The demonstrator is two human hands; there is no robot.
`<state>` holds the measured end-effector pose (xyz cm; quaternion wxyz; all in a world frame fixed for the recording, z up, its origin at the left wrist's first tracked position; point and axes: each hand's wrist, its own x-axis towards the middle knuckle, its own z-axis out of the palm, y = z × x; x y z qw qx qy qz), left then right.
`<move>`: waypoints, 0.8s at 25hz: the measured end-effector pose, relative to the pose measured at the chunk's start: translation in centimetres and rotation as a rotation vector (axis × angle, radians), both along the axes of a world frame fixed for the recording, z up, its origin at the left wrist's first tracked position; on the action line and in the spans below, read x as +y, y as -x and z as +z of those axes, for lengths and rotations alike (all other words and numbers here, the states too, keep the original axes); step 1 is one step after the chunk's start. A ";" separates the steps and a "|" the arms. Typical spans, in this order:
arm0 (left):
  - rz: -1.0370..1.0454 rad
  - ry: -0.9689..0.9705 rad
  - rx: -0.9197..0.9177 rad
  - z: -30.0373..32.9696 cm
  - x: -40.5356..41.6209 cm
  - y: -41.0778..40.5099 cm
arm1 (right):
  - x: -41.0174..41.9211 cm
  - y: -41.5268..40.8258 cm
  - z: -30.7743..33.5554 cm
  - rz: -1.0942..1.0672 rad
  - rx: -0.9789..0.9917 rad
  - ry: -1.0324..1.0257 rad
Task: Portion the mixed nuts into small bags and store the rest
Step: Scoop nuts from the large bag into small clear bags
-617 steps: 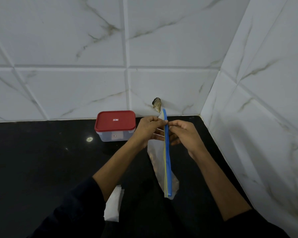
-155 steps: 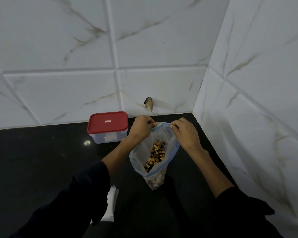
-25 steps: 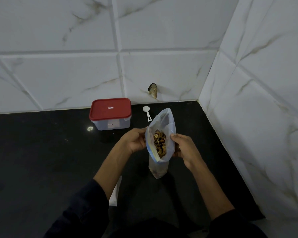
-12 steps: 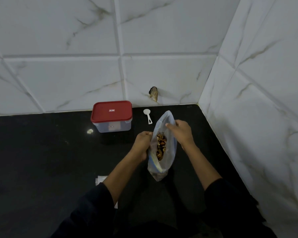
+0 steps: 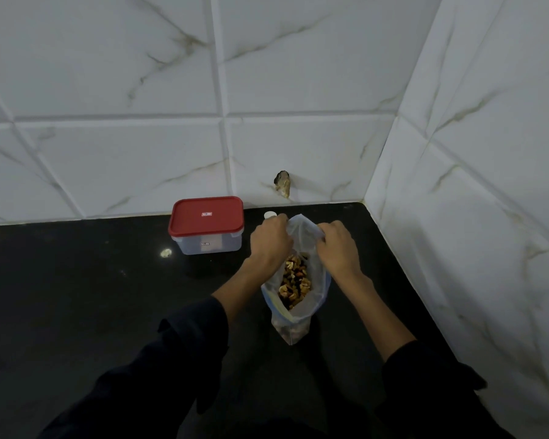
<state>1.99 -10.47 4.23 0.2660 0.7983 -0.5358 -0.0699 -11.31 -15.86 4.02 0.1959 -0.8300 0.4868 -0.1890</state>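
Note:
A clear zip bag (image 5: 301, 312) with a blue zip strip stands upright on the black counter, its mouth pulled open. Mixed nuts (image 5: 295, 282) fill its lower part. My left hand (image 5: 271, 240) grips the left side of the bag's rim and my right hand (image 5: 338, 248) grips the right side. A clear plastic box with a red lid (image 5: 206, 224) sits shut near the back wall, to the left of the bag. The bowl of a white scoop (image 5: 270, 214) peeks out behind my left hand.
White marble tile walls meet in a corner just right of the bag. A small chipped hole (image 5: 282, 184) marks the back wall. The black counter (image 5: 76, 296) stretches away to the left. My dark sleeves cover the near edge.
Both hands have moved up to the far part of the bag's rim and spread it wider. The bag's mouth, narrow half a second ago, now gapes open toward me.

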 end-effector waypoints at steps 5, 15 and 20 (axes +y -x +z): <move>-0.050 0.100 -0.008 -0.5 -0.3 -0.4 | -0.1 0.9 -0.6 0.055 -0.062 0.091; -0.059 0.008 0.405 0.0 0.4 -1.2 | -0.3 1.4 -1.0 0.091 -0.113 0.049; 0.000 -0.211 1.064 0.2 0.8 -2.0 | -0.1 2.4 0.2 -0.224 -0.721 -1.226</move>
